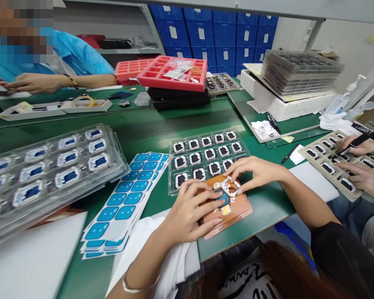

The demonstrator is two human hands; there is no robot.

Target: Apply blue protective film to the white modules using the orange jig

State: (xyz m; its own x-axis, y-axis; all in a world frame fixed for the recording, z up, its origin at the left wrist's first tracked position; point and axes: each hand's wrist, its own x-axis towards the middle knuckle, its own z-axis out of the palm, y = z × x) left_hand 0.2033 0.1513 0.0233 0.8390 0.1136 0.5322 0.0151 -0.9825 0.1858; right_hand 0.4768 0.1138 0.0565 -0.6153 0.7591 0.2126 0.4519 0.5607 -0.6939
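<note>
An orange-brown fixture plate (243, 211) lies at the table's front edge. My left hand (187, 209) rests over it with fingers spread, the fingertips on a dark blue rounded piece (222, 201) in the fixture. My right hand (257, 171) pinches the rim of a white rounded-square frame (231, 192) just beside the blue piece. A small yellow tab (226, 210) shows below the blue piece. Behind the plate stands a clear tray (171, 166) with several white frames with dark centres. Left of my left hand lie sheets of blue stickers (124, 198).
Stacked clear trays (112, 166) of frames fill the left. Red compartment trays (174, 79) sit at the back. On the right, a co-worker's hands (358, 172) work over a beige tray (345, 191). Another person's hand (39, 83) is at the upper left. A black marker (273, 123) lies behind.
</note>
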